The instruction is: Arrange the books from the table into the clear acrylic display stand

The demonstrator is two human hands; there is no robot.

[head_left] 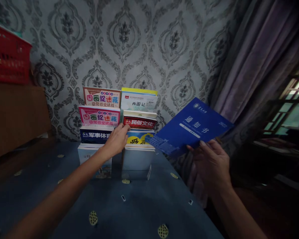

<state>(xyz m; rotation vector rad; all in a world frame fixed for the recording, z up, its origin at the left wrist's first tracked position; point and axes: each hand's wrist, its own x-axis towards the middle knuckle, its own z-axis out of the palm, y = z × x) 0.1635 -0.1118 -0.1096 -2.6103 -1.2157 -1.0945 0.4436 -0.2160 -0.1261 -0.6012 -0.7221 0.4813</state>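
My right hand [211, 159] grips a blue booklet [189, 127] by its lower edge, thumb on the front cover. The booklet is tilted, to the right of two columns of upright books and apart from them. My left hand [118, 137] is between the columns, fingers curled at the left edge of a red book [139, 122] and the blue-and-yellow book [139, 137] in front of it. What its fingertips close on is hidden. Left of that hand stand a pink book [99, 116] and a dark blue book [94, 134], the latter partly covered by the hand.
Behind the pink book is a brown-edged book [102, 97]; a pale book [139, 101] stands at the back right. A red basket [10, 56] rests on a brown box [17, 116] at left. The blue tablecloth [129, 212] ends at right, near a curtain [251, 59].
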